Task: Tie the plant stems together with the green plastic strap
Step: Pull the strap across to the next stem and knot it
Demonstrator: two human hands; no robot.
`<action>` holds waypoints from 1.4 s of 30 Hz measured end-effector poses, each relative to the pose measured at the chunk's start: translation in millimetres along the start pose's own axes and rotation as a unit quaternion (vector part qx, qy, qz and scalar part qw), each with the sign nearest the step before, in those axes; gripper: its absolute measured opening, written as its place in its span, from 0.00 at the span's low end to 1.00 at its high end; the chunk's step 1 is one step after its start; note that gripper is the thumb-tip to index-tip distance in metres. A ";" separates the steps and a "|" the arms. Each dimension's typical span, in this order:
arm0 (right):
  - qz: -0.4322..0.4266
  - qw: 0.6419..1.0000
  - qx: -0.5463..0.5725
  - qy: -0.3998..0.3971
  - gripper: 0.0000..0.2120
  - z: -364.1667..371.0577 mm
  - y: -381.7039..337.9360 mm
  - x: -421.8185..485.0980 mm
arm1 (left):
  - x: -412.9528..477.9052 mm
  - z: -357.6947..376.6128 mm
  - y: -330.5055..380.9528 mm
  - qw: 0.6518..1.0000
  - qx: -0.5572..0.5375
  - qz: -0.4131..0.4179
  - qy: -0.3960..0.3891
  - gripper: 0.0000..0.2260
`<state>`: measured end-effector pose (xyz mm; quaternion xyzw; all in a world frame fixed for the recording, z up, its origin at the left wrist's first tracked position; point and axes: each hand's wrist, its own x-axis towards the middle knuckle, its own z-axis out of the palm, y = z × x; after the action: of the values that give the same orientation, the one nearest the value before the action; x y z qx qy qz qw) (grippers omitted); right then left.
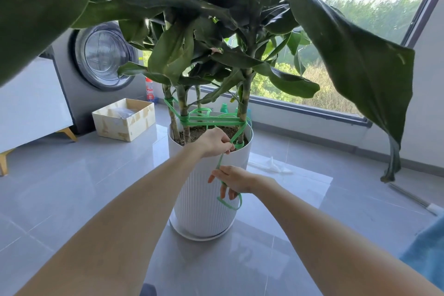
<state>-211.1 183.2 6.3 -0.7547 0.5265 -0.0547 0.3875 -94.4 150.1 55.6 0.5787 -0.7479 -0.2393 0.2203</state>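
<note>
- Pinched in the curled fingers of the left hand, the green strap is held just above the front rim of the white pot. This grip is closed on the strap.
- Lower down, in front of the pot's ribbed wall, the right hand holds the same strap. The strap passes through the hand, with the fingers hanging loosely round it.
- Strap position: several turns run round the stems just above the pot's soil, joining the two stems on the pot's left side to the stem on its right. From the right stem, the strap slopes down to the left hand.
- Below the right hand, the free tail hangs as a slack loop against the pot wall.
- Purpose of the two-hand hold, as judged: the upper pinch keeps tension on the turns so they do not slacken, while the lower hand controls the tail for knotting.
- Progress, as judged: wrapping looks largely done, but the end is not yet secured.
- Caution: letting go of the upper pinch first would probably loosen the turns.
- Surroundings: a cardboard box stands on the floor left of the pot, and a washing machine stands behind the pot to its left.
</note>
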 end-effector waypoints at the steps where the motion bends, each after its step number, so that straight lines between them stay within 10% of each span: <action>1: 0.001 1.000 -0.003 -0.002 0.19 1.9 -0.6 0.9 | -0.3 -0.8 -1.2 1.000 -0.003 -0.001 0.003 0.10; 21: 0.076 0.982 -0.154 -0.077 0.19 -3.3 -19.6 -7.4 | -37.6 -47.6 -42.9 0.983 0.011 -0.042 0.178 0.09; 34: 0.030 0.904 -0.010 0.427 0.08 -36.4 -35.4 0.5 | -40.3 -56.7 -48.8 0.955 -0.019 -0.094 0.281 0.11; 42: 0.000 0.887 -0.078 0.456 0.13 -55.7 -18.2 6.2 | -36.0 -58.9 -53.2 0.949 -0.036 -0.061 0.306 0.10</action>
<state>-221.9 151.3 54.6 -0.6748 0.6474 -0.3514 0.0449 -9.8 167.5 67.6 0.6600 -0.5990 -0.0904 0.4443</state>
